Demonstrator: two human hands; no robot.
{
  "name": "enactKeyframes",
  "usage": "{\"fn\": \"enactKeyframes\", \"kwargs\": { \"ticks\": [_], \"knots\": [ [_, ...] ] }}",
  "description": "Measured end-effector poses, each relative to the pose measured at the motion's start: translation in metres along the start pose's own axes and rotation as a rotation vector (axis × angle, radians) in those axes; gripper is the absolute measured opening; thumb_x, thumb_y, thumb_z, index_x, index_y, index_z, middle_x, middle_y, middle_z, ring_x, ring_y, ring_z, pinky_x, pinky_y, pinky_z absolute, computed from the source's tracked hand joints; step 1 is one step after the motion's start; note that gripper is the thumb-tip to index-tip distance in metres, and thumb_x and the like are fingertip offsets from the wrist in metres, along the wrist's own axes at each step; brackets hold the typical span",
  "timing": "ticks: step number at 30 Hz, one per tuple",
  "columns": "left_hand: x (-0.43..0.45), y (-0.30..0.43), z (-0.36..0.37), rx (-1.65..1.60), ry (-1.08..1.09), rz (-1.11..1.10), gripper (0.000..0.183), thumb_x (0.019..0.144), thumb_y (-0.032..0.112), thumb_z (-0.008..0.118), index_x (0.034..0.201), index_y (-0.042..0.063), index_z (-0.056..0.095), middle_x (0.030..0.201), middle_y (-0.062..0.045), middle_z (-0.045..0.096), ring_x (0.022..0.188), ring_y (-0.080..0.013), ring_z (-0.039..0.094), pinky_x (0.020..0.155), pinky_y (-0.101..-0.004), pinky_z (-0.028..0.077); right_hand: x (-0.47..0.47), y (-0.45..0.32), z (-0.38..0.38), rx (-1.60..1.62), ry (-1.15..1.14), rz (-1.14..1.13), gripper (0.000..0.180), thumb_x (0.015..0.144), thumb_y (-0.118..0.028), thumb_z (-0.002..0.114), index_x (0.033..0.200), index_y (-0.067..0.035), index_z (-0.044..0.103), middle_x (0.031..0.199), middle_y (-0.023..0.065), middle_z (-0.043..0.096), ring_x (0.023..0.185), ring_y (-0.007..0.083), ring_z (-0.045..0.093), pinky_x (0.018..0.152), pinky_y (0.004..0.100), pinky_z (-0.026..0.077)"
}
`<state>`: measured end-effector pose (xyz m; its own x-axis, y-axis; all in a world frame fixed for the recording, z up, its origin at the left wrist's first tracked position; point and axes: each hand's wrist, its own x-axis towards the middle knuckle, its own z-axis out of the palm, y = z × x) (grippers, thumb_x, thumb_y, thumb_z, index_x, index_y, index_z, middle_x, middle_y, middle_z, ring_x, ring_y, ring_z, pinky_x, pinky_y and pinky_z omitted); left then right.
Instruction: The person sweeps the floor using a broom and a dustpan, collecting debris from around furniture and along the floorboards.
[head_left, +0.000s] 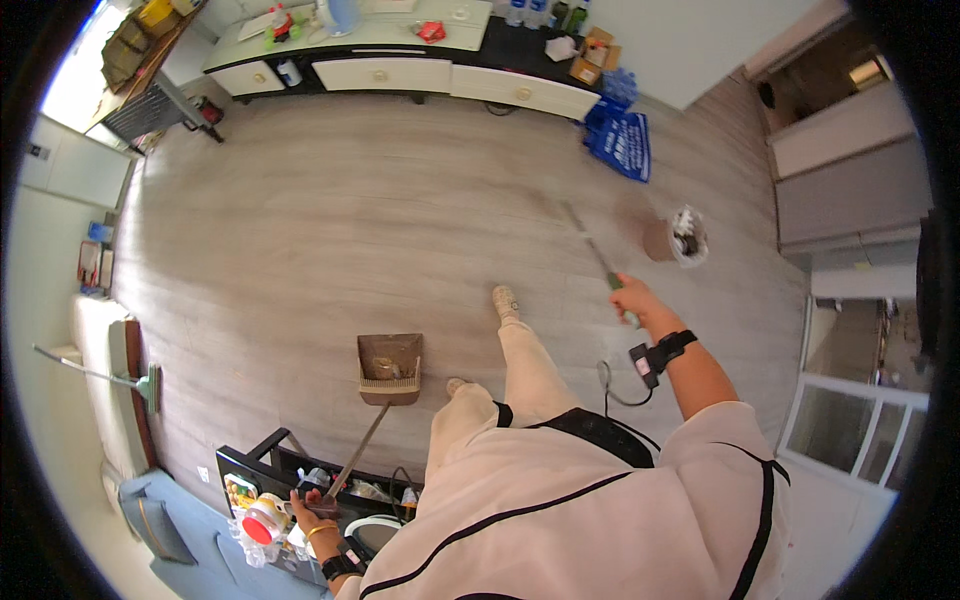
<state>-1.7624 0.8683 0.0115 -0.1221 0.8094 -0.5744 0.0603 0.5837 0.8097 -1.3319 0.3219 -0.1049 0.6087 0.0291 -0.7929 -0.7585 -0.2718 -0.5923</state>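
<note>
My right hand (637, 300) grips the green handle of a long thin stick (598, 253). The stick slants up and left over the floor, and its far end is blurred, so I cannot tell what is on it. At the lower left, my left hand (311, 519) holds the grip of a dustpan's pole (361, 444). On the floor left of my feet sits the brown dustpan (388, 394), with some debris inside. To the right of the stick stands a waste bin (660, 238) lined with a clear bag and holding rubbish.
A low cabinet (420, 75) runs along the far wall, a blue bag (621, 142) beside its right end. A cluttered black table (255, 472) is by my left hand, near a blue sofa (195, 525). A mop (148, 386) leans at left. Wood-look floor (300, 225) spreads between.
</note>
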Motion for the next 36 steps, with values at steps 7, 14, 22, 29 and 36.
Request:
{"fn": "enactKeyframes", "kwargs": {
  "ticks": [7, 14, 22, 29, 36],
  "knots": [
    [-0.036, 0.005, 0.042, 0.173, 0.075, -0.166, 0.040, 0.073, 0.050, 0.062, 0.066, 0.014, 0.048, 0.060, -0.003, 0.051, 0.062, -0.0230, 0.053, 0.061, -0.0467, 0.044, 0.189, -0.048, -0.127, -0.427, 0.016, 0.059, 0.033, 0.067, 0.000, 0.056, 0.098, -0.006, 0.050, 0.060, 0.0122, 0.049, 0.056, 0.0246, 0.052, 0.049, 0.0376, 0.042],
    [-0.022, -0.003, 0.037, 0.230, 0.199, -0.069, 0.020, 0.081, 0.024, 0.052, 0.085, 0.007, 0.042, 0.067, -0.007, 0.048, 0.058, -0.0250, 0.055, 0.052, -0.0530, 0.047, 0.253, -0.114, -0.048, -1.012, 0.038, -0.628, 0.029, 0.055, -0.006, 0.074, 0.078, -0.007, 0.057, 0.085, 0.0123, 0.055, 0.084, 0.0336, 0.052, 0.074, 0.0394, 0.043],
    [-0.041, 0.007, 0.105, 0.224, 0.159, -0.062, 0.012, 0.082, 0.018, 0.050, 0.083, 0.009, 0.041, 0.065, -0.007, 0.046, 0.053, -0.0286, 0.051, 0.042, -0.0483, 0.043, 0.158, -0.118, 0.214, 0.458, -0.367, 0.670, 0.025, 0.081, -0.030, 0.050, 0.089, -0.006, 0.054, 0.077, 0.0095, 0.053, 0.055, 0.0237, 0.051, 0.047, 0.0379, 0.041],
    [-0.058, 0.024, 0.109, 0.148, 0.299, -0.024, 0.014, 0.082, 0.021, 0.051, 0.082, 0.008, 0.045, 0.070, -0.006, 0.051, 0.058, -0.0228, 0.054, 0.048, -0.0438, 0.046, 0.113, -0.219, 0.223, 0.133, -0.944, 0.230, 0.019, 0.076, -0.012, 0.054, 0.061, -0.004, 0.047, 0.054, 0.0071, 0.048, 0.044, 0.0177, 0.049, 0.041, 0.0339, 0.041],
    [-0.066, 0.060, 0.062, 0.043, 0.327, 0.010, 0.024, 0.085, 0.027, 0.050, 0.089, 0.003, 0.047, 0.076, -0.011, 0.057, 0.064, -0.0263, 0.059, 0.053, -0.0422, 0.049, 0.082, -0.245, 0.123, 0.190, -0.743, 0.317, 0.041, 0.077, 0.000, 0.048, 0.115, -0.011, 0.038, 0.060, 0.0027, 0.044, 0.044, 0.0110, 0.043, 0.038, 0.0260, 0.038]
  ]
}}
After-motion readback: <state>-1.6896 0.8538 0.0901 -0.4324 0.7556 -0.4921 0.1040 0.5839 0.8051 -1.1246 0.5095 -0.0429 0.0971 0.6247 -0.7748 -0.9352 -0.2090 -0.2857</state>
